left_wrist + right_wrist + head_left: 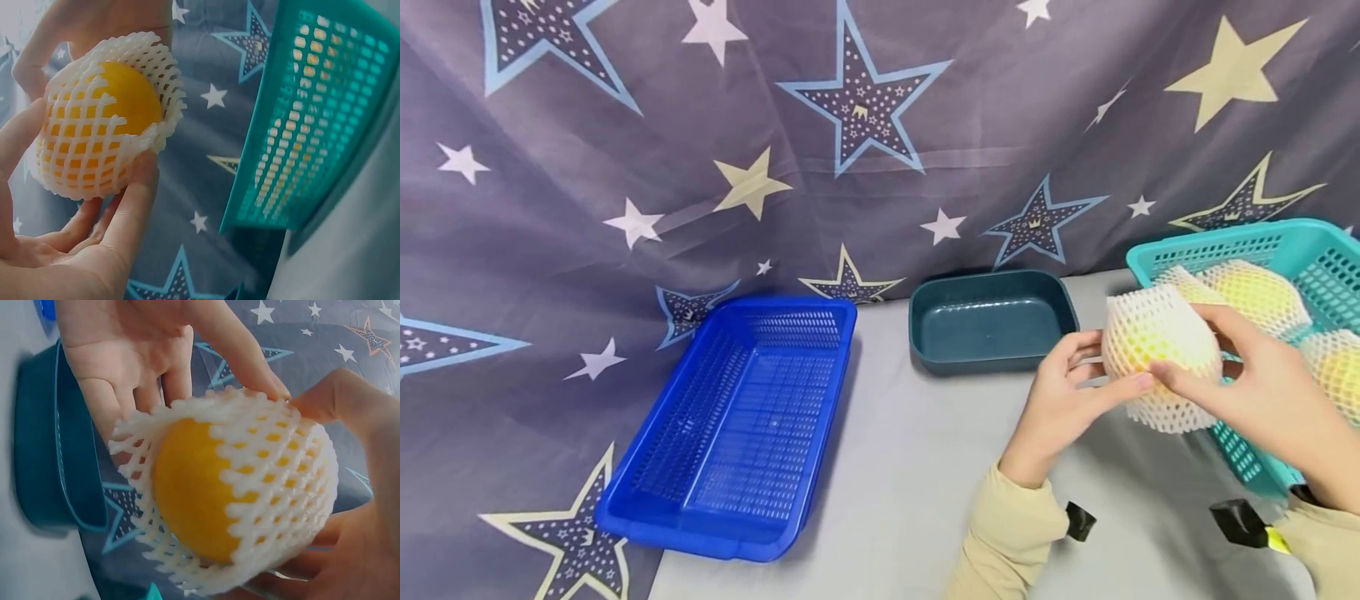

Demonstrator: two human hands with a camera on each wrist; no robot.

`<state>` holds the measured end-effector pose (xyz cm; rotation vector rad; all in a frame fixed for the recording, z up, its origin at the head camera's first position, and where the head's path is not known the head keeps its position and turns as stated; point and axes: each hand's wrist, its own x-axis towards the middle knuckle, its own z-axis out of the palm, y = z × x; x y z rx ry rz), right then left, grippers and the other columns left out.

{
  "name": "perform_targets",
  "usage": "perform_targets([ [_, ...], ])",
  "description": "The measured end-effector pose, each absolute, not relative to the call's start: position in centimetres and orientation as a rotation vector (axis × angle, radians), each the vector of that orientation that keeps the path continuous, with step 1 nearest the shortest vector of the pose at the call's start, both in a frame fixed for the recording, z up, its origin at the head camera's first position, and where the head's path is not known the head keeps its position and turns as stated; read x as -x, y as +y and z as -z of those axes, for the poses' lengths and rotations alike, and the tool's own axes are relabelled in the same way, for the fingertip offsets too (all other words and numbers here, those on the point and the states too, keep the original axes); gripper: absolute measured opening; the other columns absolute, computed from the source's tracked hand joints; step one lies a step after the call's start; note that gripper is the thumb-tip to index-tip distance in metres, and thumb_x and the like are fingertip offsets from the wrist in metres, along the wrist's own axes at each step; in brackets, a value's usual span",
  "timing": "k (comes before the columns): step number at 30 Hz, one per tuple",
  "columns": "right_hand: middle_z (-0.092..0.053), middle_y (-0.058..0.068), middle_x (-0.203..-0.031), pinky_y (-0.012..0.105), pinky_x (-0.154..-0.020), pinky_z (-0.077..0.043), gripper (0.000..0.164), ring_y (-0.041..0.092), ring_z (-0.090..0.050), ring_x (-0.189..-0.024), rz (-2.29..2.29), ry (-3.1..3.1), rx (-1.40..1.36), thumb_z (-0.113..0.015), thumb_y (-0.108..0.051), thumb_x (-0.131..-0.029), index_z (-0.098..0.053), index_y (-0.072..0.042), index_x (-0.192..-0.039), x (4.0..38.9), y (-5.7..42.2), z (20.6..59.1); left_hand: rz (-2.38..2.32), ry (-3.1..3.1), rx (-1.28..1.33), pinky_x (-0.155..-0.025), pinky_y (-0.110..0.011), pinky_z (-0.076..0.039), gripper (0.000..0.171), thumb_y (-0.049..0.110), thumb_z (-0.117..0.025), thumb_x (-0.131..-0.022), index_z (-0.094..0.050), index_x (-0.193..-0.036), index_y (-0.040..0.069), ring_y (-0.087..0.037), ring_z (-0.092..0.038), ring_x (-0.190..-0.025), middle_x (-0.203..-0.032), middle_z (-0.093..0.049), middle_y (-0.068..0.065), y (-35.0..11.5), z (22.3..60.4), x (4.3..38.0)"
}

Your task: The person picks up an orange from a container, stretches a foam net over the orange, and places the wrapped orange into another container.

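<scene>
Both hands hold a round yellow-orange fruit (1161, 354) wrapped in a white foam net (281, 481), raised in front of the teal basket. My left hand (1071, 400) grips its left side, thumb across the front and fingers behind. On the opposite side my right hand (1255, 375) holds it, its thumb near the left one. In the wrist views the net gapes at one end, where bare smooth fruit (134, 94) shows.
The teal perforated basket (1247, 237) at the right contains several netted yellow fruits (1255, 296). A dark green rectangular tub (992, 364) stands at the back middle. Left of it is a blue basket (775, 417) with nothing inside. Behind hangs a star-patterned cloth (925, 100).
</scene>
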<state>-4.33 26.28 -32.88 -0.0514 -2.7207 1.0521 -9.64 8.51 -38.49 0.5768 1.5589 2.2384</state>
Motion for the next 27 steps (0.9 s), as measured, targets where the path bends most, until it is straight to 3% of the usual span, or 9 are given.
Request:
perform_targets([
  [3, -0.053, 0.029, -0.122, -0.003, -0.061, -0.035, 0.073, -0.019, -0.038, -0.083, -1.033, -2.699, 0.081, -0.078, -0.027, -0.086, -0.043, 0.007, -0.141, 3.9, 27.2, 32.9, -2.248, 1.514, -0.569, -0.078, -0.021, -0.055, 0.044, 0.007, -0.075, -0.084, -0.06, -0.122, 0.022, -0.004, -0.065, -0.099, -0.115, -0.062, 0.01, 9.6, 38.6, 9.3],
  [6, -0.052, 0.032, -0.123, -0.004, -0.06, -0.034, 0.074, -0.022, -0.035, -0.083, -1.021, -2.688, 0.091, -0.078, -0.025, -0.086, -0.042, 0.01, -0.141, 3.5, 27.8, 33.0, -2.247, 1.476, -0.57, -0.079, -0.02, -0.055, 0.043, 0.007, -0.074, -0.085, -0.06, -0.122, 0.022, -0.004, -0.065, -0.099, -0.115, -0.062, 0.01, 10.4, 39.0, 9.2],
  [10, -0.052, 0.033, -0.121, -0.002, -0.057, -0.034, 0.077, -0.017, -0.038, -0.083, -0.968, -2.695, 0.13, -0.079, -0.024, -0.084, -0.042, 0.011, -0.141, 3.1, 28.8, 33.4, -2.237, 1.436, -0.561, -0.081, -0.02, -0.054, 0.043, 0.005, -0.073, -0.086, -0.059, -0.124, 0.022, -0.003, -0.064, -0.1, -0.115, -0.062, 0.01, 11.4, 39.7, 8.8],
  [13, -0.051, 0.035, -0.117, -0.002, -0.057, -0.032, 0.074, 0.002, -0.05, -0.086, -0.923, -2.658, 0.158, -0.08, -0.02, -0.083, -0.043, 0.013, -0.137, 3.0, 29.9, 33.9, -2.218, 1.453, -0.566, -0.081, -0.018, -0.054, 0.043, 0.006, -0.072, -0.088, -0.058, -0.125, 0.022, -0.001, -0.064, -0.099, -0.112, -0.061, 0.012, 12.4, 40.3, 8.4],
  [15, -0.055, 0.027, -0.112, -0.002, -0.057, -0.031, 0.065, -0.002, -0.048, -0.084, -0.906, -2.604, 0.196, -0.08, -0.017, -0.082, -0.049, 0.008, -0.133, 3.0, 30.9, 34.4, -2.212, 1.478, -0.573, -0.081, -0.018, -0.054, 0.042, 0.007, -0.072, -0.089, -0.058, -0.125, 0.021, 0.001, -0.064, -0.097, -0.11, -0.062, 0.012, 12.9, 40.6, 8.2],
  [17, -0.053, 0.027, -0.111, -0.002, -0.056, -0.03, 0.062, -0.003, -0.047, -0.082, -0.903, -2.57, 0.231, -0.078, -0.015, -0.083, -0.049, 0.009, -0.132, 3.0, 31.6, 34.6, -2.206, 1.5, -0.553, -0.08, -0.017, -0.054, 0.042, 0.008, -0.071, -0.09, -0.056, -0.126, 0.021, 0.002, -0.064, -0.095, -0.108, -0.062, 0.012, 13.5, 41.0, 7.9],
  [20, -0.052, 0.027, -0.107, -0.002, -0.054, -0.029, 0.06, -0.021, -0.027, -0.074, -0.864, -2.541, 0.299, -0.077, -0.015, -0.084, -0.049, 0.01, -0.131, 3.0, 32.7, 34.9, -2.175, 1.557, -0.477, -0.079, -0.017, -0.054, 0.047, 0.009, -0.071, -0.09, -0.053, -0.131, 0.021, 0.002, -0.065, -0.092, -0.107, -0.062, 0.014, 14.3, 41.6, 7.4],
  [22, -0.047, 0.037, -0.11, -0.002, -0.052, -0.028, 0.069, -0.022, -0.023, -0.073, -0.838, -2.553, 0.346, -0.076, -0.018, -0.086, -0.042, 0.018, -0.133, 3.0, 33.3, 35.0, -2.126, 1.614, -0.421, -0.077, -0.017, -0.054, 0.052, 0.011, -0.072, -0.09, -0.05, -0.136, 0.022, 0.003, -0.065, -0.091, -0.108, -0.062, 0.015, 14.8, 42.0, 7.1],
  [27, -0.047, 0.037, -0.111, 0.0, -0.049, -0.028, 0.071, -0.022, -0.02, -0.071, -0.785, -2.555, 0.441, -0.073, -0.021, -0.088, -0.039, 0.017, -0.137, 3.4, 35.1, 36.4, -1.968, 1.71, -0.419, -0.074, -0.018, -0.052, 0.062, 0.014, -0.072, -0.091, -0.043, -0.145, 0.023, 0.006, -0.063, -0.094, -0.114, -0.061, 0.019, 15.6, 42.4, 6.9],
])
